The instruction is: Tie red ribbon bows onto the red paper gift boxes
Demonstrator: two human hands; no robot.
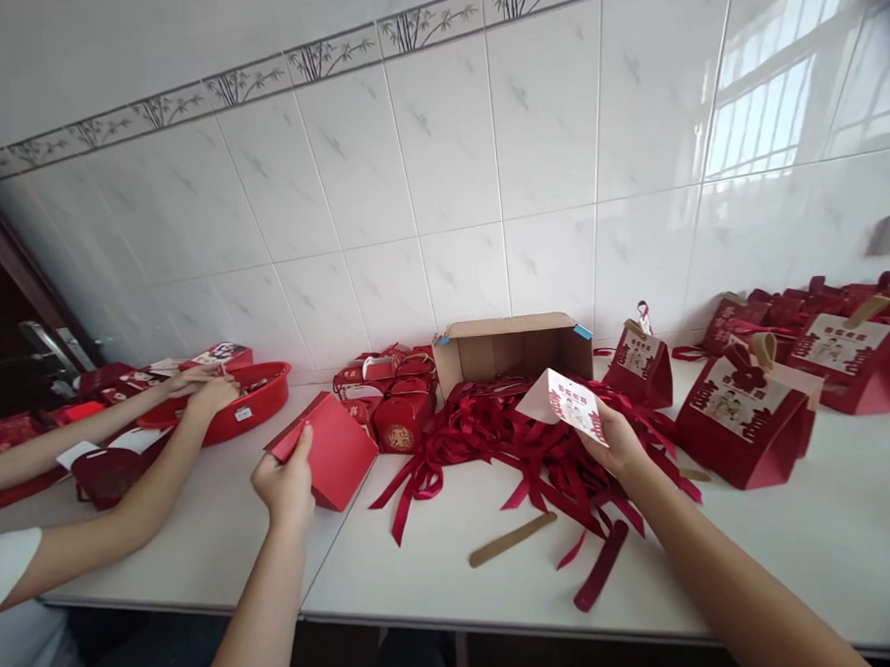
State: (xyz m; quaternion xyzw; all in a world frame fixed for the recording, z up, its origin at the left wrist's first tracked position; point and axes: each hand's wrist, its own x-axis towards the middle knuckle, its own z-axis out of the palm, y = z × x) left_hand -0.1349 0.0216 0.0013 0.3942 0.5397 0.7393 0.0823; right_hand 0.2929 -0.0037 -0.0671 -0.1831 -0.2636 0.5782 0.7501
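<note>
My left hand (pixel 287 478) grips a plain red gift box (pixel 337 454) by its upper left edge, holding it tilted near the seam of the table. In my right hand (pixel 618 442) is a folded white card (pixel 564 403) with red print and small figures, pinched at its lower right corner. Beneath the card spreads a heap of dark red ribbons (pixel 486 435), spilling from an open cardboard box (pixel 515 345). A tan strip (pixel 511 540) and a dark red strip (pixel 601 567) lie on the table in front of the ribbons.
Red gift boxes with printed cards (pixel 744 419) stand at the right, with more behind them. Several small red boxes (pixel 400 414) are stacked left of the cardboard box. At the left, a co-worker's hands (pixel 209 386) reach into a red basin (pixel 271 405). A tiled wall (pixel 453 176) backs the table.
</note>
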